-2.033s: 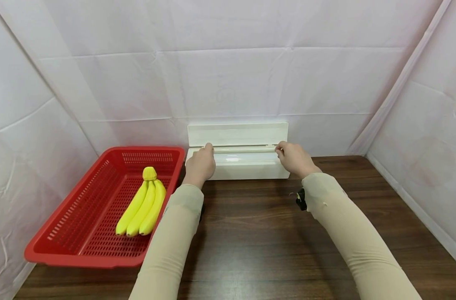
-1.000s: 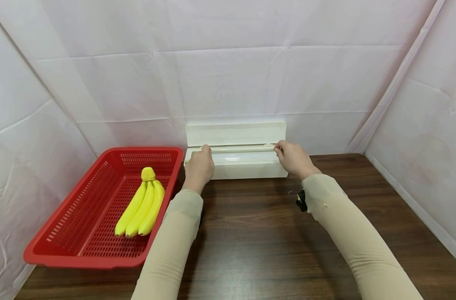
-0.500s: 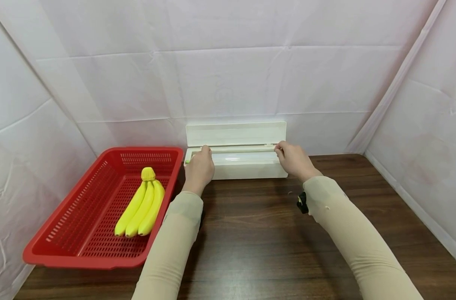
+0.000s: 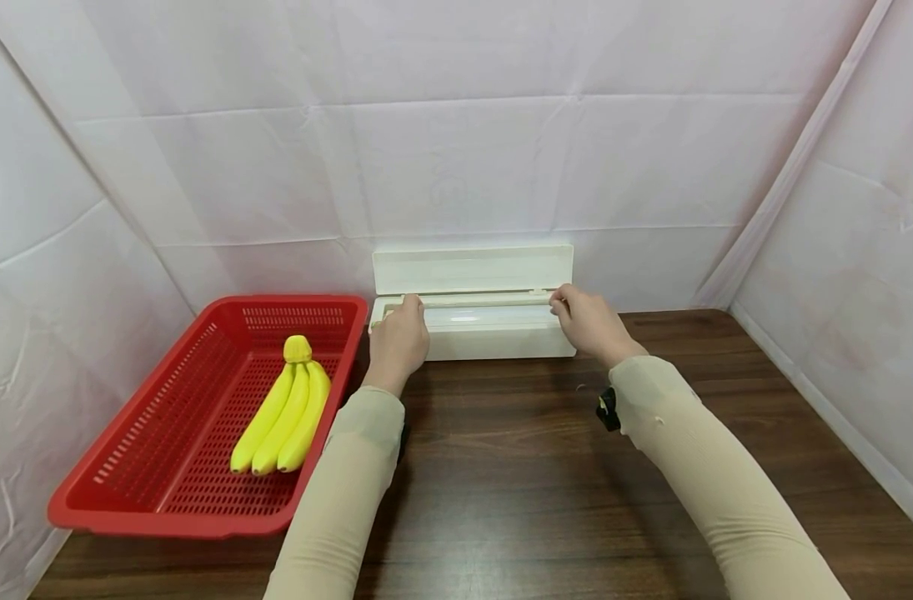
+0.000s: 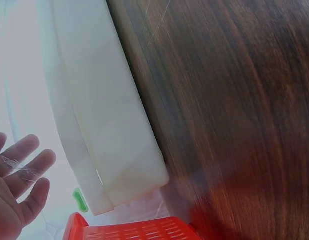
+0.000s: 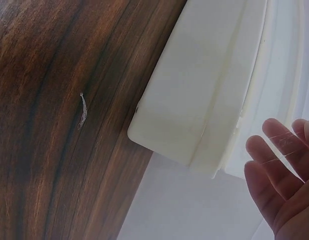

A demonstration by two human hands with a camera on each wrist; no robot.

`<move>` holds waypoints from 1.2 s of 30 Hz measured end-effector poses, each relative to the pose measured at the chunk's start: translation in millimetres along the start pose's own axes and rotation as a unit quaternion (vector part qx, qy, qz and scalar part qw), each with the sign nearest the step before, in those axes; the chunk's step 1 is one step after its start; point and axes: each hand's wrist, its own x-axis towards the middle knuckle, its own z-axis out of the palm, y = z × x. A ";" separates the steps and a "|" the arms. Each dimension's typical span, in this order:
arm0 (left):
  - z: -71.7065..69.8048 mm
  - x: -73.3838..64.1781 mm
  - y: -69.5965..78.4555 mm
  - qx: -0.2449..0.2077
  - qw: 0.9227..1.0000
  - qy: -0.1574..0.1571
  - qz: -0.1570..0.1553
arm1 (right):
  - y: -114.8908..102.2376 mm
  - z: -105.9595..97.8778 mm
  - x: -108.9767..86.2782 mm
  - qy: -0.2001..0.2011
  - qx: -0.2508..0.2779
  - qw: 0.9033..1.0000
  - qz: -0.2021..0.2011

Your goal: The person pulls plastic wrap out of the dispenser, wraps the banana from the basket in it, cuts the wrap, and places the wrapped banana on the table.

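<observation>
A long white cling film dispenser lies at the back of the table with its lid raised. At the dispenser's left end is my left hand, its thumb and index finger pinched together above the opening. Thin clear cling film stretches across its fingers in the left wrist view. My right hand pinches at the right end, and film strands cross its fingers in the right wrist view. A small green part shows beside the dispenser's end. The pinched film edge is hard to make out.
A red plastic basket stands on the left, close to my left forearm, with a bunch of bananas in it. On the dark wooden table lies a tiny clear scrap. White cloth walls enclose the table.
Both hands keep their pinch above the dispenser. My left hand has come very slightly nearer to me. The basket and the bananas are unmoved.
</observation>
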 end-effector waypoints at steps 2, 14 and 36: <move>-0.5 -0.5 -0.2 0.000 1.000 -0.002 0.000 | -0.6 -0.4 -0.5 -0.003 0.001 1.000 0.001; -4.6 -2.9 0.4 -0.025 0.999 -0.012 -0.017 | -2.2 -2.3 -2.4 -0.005 0.002 1.000 0.001; -14.2 -13.2 5.3 -0.030 0.999 -0.023 -0.016 | 0.7 -2.8 -8.6 0.002 0.024 1.000 -0.006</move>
